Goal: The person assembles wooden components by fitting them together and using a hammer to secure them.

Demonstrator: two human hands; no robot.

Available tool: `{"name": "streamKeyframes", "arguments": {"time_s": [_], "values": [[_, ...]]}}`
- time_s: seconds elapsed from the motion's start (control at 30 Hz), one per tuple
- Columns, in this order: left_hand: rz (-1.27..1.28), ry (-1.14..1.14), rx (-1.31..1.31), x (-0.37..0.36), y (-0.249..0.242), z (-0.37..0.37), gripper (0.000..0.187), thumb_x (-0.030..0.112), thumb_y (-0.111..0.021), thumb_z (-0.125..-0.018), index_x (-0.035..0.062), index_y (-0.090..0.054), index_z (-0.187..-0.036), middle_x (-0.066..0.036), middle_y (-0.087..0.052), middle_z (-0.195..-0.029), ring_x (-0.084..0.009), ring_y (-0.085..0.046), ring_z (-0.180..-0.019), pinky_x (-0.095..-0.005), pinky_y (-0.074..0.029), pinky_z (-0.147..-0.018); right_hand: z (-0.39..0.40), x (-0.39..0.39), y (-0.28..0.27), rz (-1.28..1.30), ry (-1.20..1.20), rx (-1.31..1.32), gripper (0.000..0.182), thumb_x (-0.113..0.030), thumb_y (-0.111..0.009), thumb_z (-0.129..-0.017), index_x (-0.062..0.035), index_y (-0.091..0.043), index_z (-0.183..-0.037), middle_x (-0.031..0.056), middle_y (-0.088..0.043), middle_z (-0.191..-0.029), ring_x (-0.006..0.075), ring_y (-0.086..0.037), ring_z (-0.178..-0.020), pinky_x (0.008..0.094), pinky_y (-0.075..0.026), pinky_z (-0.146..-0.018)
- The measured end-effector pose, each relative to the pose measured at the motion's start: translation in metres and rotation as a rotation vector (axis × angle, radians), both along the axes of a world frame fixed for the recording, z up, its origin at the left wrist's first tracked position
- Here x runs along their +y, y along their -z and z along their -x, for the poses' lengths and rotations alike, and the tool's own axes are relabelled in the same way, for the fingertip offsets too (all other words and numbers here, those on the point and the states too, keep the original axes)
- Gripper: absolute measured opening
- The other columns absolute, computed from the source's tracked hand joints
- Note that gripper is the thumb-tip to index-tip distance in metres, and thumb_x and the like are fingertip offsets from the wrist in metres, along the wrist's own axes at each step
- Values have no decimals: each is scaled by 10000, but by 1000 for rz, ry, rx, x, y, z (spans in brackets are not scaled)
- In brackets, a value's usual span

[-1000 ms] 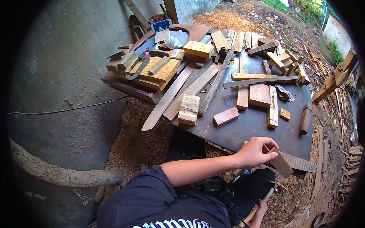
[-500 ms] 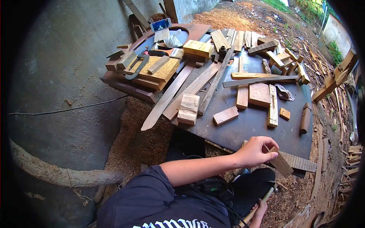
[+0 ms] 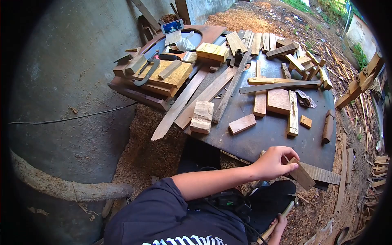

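Observation:
My left hand (image 3: pixel 274 164) reaches across to the table's near right corner, its fingers and thumb closed on a small flat wooden block (image 3: pixel 302 176). That block stands tilted against a ridged wooden strip (image 3: pixel 324 174) lying along the table's edge. Low in the view, beside my dark-clothed leg, my right hand (image 3: pixel 278 227) is wrapped round a pale wooden handle (image 3: pixel 286 210). A small metal part shows at the handle's upper end; what tool it is cannot be made out.
Wood pieces lie over the dark table (image 3: pixel 241 143), among them a pinkish block (image 3: pixel 242 124) and a thick block (image 3: pixel 202 117). A clamp (image 3: pixel 149 72) and a phone (image 3: pixel 172 26) are at the back left. A post (image 3: pixel 361 81) stands right.

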State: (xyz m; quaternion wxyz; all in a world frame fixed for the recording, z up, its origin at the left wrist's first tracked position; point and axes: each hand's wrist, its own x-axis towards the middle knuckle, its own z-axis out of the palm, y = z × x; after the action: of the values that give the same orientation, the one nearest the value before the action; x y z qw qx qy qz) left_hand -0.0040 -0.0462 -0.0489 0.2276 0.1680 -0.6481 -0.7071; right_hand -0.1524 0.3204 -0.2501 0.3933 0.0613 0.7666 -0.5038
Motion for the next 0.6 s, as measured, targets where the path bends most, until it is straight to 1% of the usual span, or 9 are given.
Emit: {"name": "streamKeyframes", "arguments": {"time_s": [0.33, 0.6], "values": [[-4, 9, 2, -1, 0, 0, 262, 193, -729, -977, 20, -688, -1169, -66, -734, -914, -98, -695, -784, -270, -569, -723, 1, 1, 1, -7, 0, 4, 210, -248, -637, -976, -103, -522, -1076, 20, -520, -622, 134, -518, -433, 284, -464, -365], [12, 10, -3, -1, -1, -2, 269, 204, -727, -979, 20, -687, -1171, -68, -733, -903, -102, -701, -792, -274, -572, -726, 0, -1, -1, -1, 12, 4, 215, -249, -638, -966, -101, -521, -1068, 21, -523, -622, 132, -517, -434, 281, -458, -364]]}}
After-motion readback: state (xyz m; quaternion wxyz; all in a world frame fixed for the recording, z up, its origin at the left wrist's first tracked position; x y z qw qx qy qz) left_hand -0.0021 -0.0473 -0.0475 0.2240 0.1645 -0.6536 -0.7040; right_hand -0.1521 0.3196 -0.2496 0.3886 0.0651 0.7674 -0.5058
